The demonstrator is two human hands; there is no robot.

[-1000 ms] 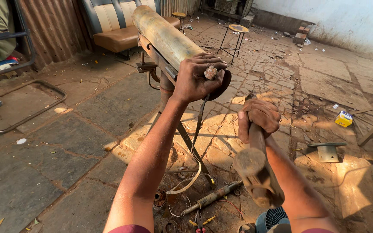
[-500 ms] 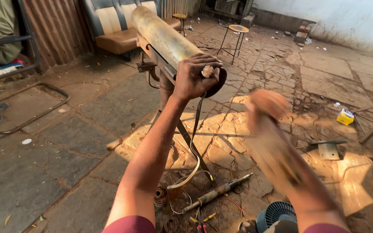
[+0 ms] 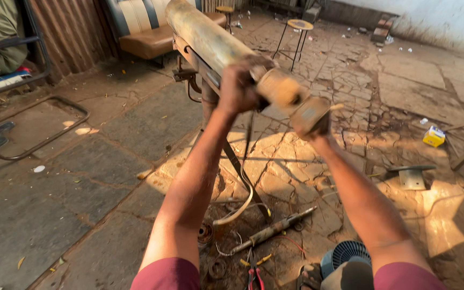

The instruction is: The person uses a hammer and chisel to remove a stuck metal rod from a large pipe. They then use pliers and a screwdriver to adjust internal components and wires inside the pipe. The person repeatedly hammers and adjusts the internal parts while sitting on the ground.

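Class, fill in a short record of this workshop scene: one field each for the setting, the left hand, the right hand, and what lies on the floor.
Setting: cracked stone floor, outdoors
Left hand: grips the near end of the long metal pipe
Right hand: holds a hammer, blurred, at the pipe end
Floor items: metal rod, pliers, small yellow box

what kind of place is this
Probably an outdoor metalworking or repair yard. A long rusty metal pipe sits on a steel stand over cracked stone paving, red-handled pliers and a loose metal shaft lie on the ground, and a corrugated metal wall stands behind.
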